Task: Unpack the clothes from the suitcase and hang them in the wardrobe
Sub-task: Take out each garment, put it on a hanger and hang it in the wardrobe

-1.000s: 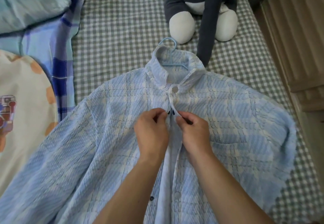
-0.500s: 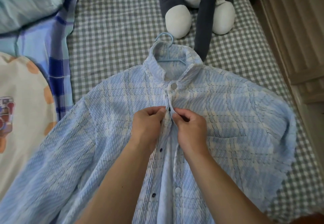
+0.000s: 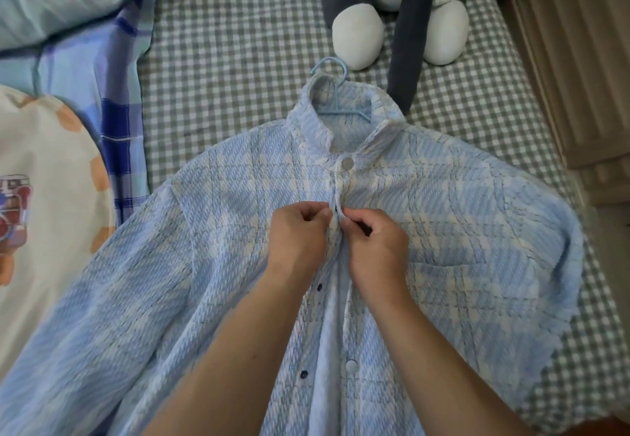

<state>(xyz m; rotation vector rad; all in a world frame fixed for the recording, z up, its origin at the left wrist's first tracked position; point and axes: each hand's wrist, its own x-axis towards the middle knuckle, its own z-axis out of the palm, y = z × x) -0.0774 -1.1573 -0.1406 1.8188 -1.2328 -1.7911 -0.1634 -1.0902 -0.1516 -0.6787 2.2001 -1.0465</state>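
At frame centre, the shirt [image 3: 443,231] placket is pinched by the left hand [image 3: 298,234] and right hand [image 3: 376,251], fingers curled, touching.

The hanger [image 3: 335,101] is mostly hidden inside the shirt [image 3: 460,217], only hook and neck bars seen; the snap between the left hand [image 3: 297,238] and right hand [image 3: 376,251] is covered by fingertips, closed or not cannot be told; shirt hem and left sleeve are cut off by the bottom edge, sleeve blurred; the plush toy [image 3: 395,16] is cut at the top edge, head unseen; the print on the cream pillow [image 3: 51,203] is cut by the left edge; the wooden furniture [image 3: 579,60] at right is only partly seen.
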